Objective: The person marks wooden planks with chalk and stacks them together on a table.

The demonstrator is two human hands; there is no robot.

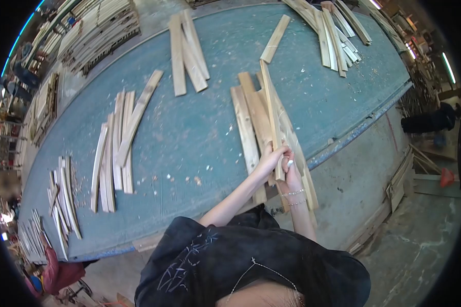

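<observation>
A narrow wooden strip (271, 107) is held on edge, its far end pointing away from me across the table. My left hand (272, 157) grips it near its close end, with the fingers closed. Right beside it, my right hand (291, 173) is also closed around the strip, a small white spot showing at its fingers. Under and around the strip lie several wider boards, among them a pale knotted board (247, 130) on the left and a long board (295, 138) on the right. Bracelets circle my right wrist.
The blue-green table (200, 138) carries more strips: a bundle (120, 138) at left, boards (187, 51) at the back, a pile (338, 41) at far right and a short piece (276, 38). A person in a red sleeve (61, 271) stands at lower left. Wood stacks (100, 33) stand beyond.
</observation>
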